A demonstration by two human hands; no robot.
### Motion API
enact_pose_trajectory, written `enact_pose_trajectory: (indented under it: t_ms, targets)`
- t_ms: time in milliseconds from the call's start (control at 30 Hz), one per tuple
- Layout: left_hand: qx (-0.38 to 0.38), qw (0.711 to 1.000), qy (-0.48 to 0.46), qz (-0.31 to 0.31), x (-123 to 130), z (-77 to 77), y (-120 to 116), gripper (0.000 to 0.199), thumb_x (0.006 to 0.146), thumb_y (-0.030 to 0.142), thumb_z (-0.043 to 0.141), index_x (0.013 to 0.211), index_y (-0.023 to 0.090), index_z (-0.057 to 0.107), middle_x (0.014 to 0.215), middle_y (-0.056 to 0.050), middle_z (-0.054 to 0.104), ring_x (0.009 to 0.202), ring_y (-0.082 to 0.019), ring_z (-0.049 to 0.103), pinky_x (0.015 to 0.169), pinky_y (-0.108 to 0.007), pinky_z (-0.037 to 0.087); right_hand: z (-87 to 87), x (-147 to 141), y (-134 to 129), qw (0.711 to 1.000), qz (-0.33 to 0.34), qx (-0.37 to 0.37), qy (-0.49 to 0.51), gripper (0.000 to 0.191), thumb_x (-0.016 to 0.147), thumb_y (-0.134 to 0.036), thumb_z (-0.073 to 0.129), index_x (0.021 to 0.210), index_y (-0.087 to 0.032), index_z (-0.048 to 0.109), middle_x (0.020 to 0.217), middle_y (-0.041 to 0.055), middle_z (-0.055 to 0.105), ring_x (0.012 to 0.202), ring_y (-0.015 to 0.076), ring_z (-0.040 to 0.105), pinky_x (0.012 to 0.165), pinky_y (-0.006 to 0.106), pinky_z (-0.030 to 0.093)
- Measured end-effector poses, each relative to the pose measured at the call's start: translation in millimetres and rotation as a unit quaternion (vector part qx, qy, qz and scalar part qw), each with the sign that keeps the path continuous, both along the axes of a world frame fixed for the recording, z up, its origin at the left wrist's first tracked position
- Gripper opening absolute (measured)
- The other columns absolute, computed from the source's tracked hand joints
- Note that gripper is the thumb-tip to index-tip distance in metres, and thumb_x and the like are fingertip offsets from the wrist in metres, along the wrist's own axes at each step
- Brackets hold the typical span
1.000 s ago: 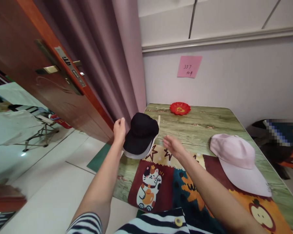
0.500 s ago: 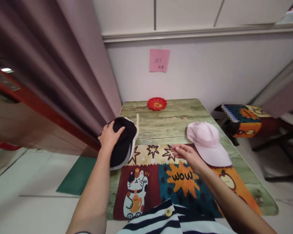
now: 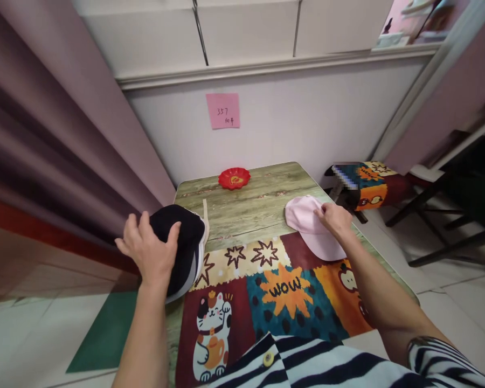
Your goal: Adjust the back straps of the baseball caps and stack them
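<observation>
Around nine o'clock on the tabletop [image 3: 262, 207] — a black cap [image 3: 191, 227], with the left hand [image 3: 151, 250] over its crown, fingers and thumb spread well apart. Near two o'clock, a pink cap [image 3: 303, 216], brim toward five; right hand [image 3: 336, 218] at its crown, fingertips drawn together — cannot tell whether clamped on it. By eleven, a red dish [image 3: 223, 179]; across six, a patterned cloth [image 3: 262, 312] partly under the pink cap's brim.

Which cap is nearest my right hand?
The pink cap, on the right side of the table, at your right hand; the black cap is at your left hand.
</observation>
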State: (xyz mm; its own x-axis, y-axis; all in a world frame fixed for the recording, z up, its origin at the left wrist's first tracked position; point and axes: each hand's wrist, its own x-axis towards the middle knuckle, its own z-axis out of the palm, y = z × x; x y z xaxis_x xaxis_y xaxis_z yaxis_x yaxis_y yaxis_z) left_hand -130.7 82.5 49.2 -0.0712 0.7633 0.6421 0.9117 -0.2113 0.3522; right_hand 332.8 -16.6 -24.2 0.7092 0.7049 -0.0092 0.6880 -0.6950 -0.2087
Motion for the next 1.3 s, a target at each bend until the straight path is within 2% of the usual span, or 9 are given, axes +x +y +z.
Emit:
enact_pose_trajectory:
  t_ms: [100, 200, 367, 500, 633, 767, 967, 1133, 1300]
  targets:
    - [0.015, 0.993, -0.029, -0.112, 25.6, 0.8, -19.7, 0.055, 0.091, 0.051, 0.060, 0.132, 0.015, 0.062, 0.150, -0.021, 0.050, 0.143, -0.035, 0.043, 0.122, -0.054, 0.024, -1.6, -4.2, -6.7, 0.998, -0.002, 0.059, 0.001, 0.035, 0.092, -0.045, 0.054, 0.094, -0.020, 0.078, 0.093, 0.0153, 0.076, 0.089, 0.0305, 0.069, 0.070, 0.035, 0.043]
    - [-0.131, 0.947, -0.128, -0.264, 57.8, -8.6, -33.2, 0.039, 0.089, 0.051, 0.061, 0.109, 0.019, 0.071, 0.123, -0.013, 0.070, 0.121, -0.029, 0.063, 0.110, -0.045, 0.044, 6.5, -12.3, -23.5, 0.976, 0.007, 0.208, 0.067, 0.035, 0.087, -0.051, 0.059, 0.093, -0.022, 0.078, 0.078, 0.0068, 0.073, 0.076, 0.0244, 0.065, 0.067, 0.031, 0.041]
    - [-0.458, 0.694, -0.410, -0.374, 112.8, -21.3, -55.5, 0.061, 0.082, 0.066, 0.067, 0.117, 0.015, 0.067, 0.116, -0.015, 0.073, 0.101, -0.026, 0.071, 0.091, -0.040, 0.055, 22.5, -38.1, -47.8, 0.862, 0.113, 0.387, 0.307, 0.037, 0.079, -0.055, 0.069, 0.088, -0.020, 0.077, 0.080, 0.0023, 0.072, 0.076, 0.0206, 0.062, 0.070, 0.030, 0.045]
    - [-0.486, 0.541, -0.533, -0.432, 145.5, -2.7, -72.3, 0.059, 0.071, 0.058, 0.082, 0.108, 0.013, 0.070, 0.106, -0.015, 0.076, 0.093, -0.024, 0.072, 0.086, -0.037, 0.056, 27.4, -67.4, -50.1, 0.799, 0.136, 0.412, 0.416, 0.035, 0.078, -0.053, 0.073, 0.089, -0.020, 0.075, 0.084, 0.0034, 0.072, 0.074, 0.0189, 0.060, 0.066, 0.029, 0.047]
    - [-0.396, 0.538, -0.607, -0.432, 159.4, 31.7, -71.9, 0.049, 0.068, 0.034, 0.088, 0.110, 0.016, 0.071, 0.109, -0.009, 0.075, 0.095, -0.020, 0.070, 0.087, -0.031, 0.055, 30.3, -92.7, -44.3, 0.770, 0.121, 0.462, 0.423, 0.030, 0.082, -0.050, 0.071, 0.089, -0.021, 0.068, 0.070, -0.0006, 0.062, 0.061, 0.0149, 0.053, 0.060, 0.027, 0.046]
    - [-0.351, 0.585, -0.587, -0.437, 154.8, 48.3, -65.0, 0.036, 0.071, 0.032, 0.085, 0.101, 0.017, 0.073, 0.098, -0.005, 0.075, 0.081, -0.014, 0.066, 0.076, -0.024, 0.052, 19.1, -104.9, -43.8, 0.747, 0.153, 0.482, 0.431, 0.022, 0.082, -0.039, 0.070, 0.096, -0.022, 0.064, 0.082, 0.0013, 0.068, 0.076, 0.0177, 0.060, 0.074, 0.030, 0.050]
    - [-0.417, 0.663, -0.443, -0.436, 141.9, 25.1, -69.3, 0.028, 0.070, 0.038, 0.085, 0.077, 0.015, 0.071, 0.071, 0.000, 0.067, 0.061, -0.010, 0.053, 0.058, -0.021, 0.039, 6.4, -97.0, -54.9, 0.782, 0.115, 0.458, 0.407, 0.028, 0.088, -0.036, 0.060, 0.110, -0.020, 0.067, 0.104, 0.0075, 0.072, 0.087, 0.0208, 0.065, 0.083, 0.035, 0.050]
    - [-0.430, 0.667, -0.396, -0.462, 137.4, 13.9, -72.4, 0.028, 0.069, 0.037, 0.085, 0.077, 0.015, 0.070, 0.079, -0.002, 0.068, 0.071, -0.012, 0.058, 0.067, -0.022, 0.042, 46.5, -115.4, -54.0, 0.779, 0.297, 0.431, 0.345, 0.024, 0.094, -0.042, 0.059, 0.107, -0.025, 0.071, 0.122, 0.0086, 0.070, 0.118, 0.0256, 0.062, 0.105, 0.040, 0.043]
    - [-0.465, 0.648, -0.369, -0.477, 126.5, 15.4, -69.8, 0.030, 0.078, 0.045, 0.076, 0.080, 0.016, 0.071, 0.078, -0.004, 0.070, 0.067, -0.013, 0.057, 0.062, -0.022, 0.040, 60.0, -145.3, -41.2, 0.766, 0.399, 0.307, 0.399, 0.025, 0.094, -0.047, 0.061, 0.092, -0.023, 0.071, 0.094, 0.0042, 0.072, 0.088, 0.0215, 0.064, 0.084, 0.033, 0.048]
